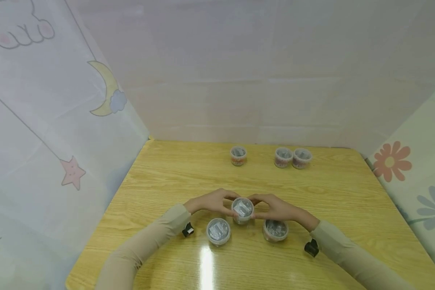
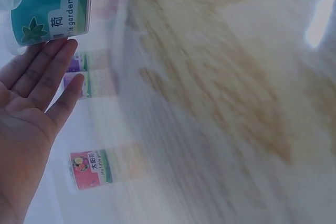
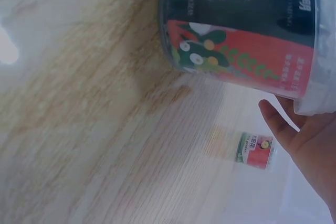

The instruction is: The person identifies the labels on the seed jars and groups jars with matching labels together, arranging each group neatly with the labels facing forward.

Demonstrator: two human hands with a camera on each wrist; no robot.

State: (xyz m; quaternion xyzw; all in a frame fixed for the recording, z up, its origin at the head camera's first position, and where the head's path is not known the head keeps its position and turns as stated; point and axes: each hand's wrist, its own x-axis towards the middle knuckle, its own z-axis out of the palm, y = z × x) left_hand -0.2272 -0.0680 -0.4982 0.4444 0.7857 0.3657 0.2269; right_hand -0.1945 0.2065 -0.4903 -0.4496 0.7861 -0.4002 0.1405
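Between my two hands is a clear plastic cup (image 1: 242, 210) with small packets inside. My left hand (image 1: 214, 201) grips its left side and my right hand (image 1: 278, 207) its right, thumbs on the near side and fingers on the far side. In the left wrist view, the fingertips (image 2: 67, 49) lie right at a teal-labelled cup (image 2: 50, 14). Another such cup (image 1: 218, 231) stands just below my left hand. Partly under my right hand sits a further cup (image 1: 275, 230); in the right wrist view a red-and-dark-labelled cup (image 3: 247, 35) hides part of that hand.
Along the table's back stand an orange-red labelled cup (image 1: 238, 156) and, further right, two purple-labelled cups (image 1: 283, 158) side by side. Small black devices (image 1: 188, 230) sit near both wrists. Patterned cloth (image 1: 239, 80) borders the wooden table (image 1: 159, 173).
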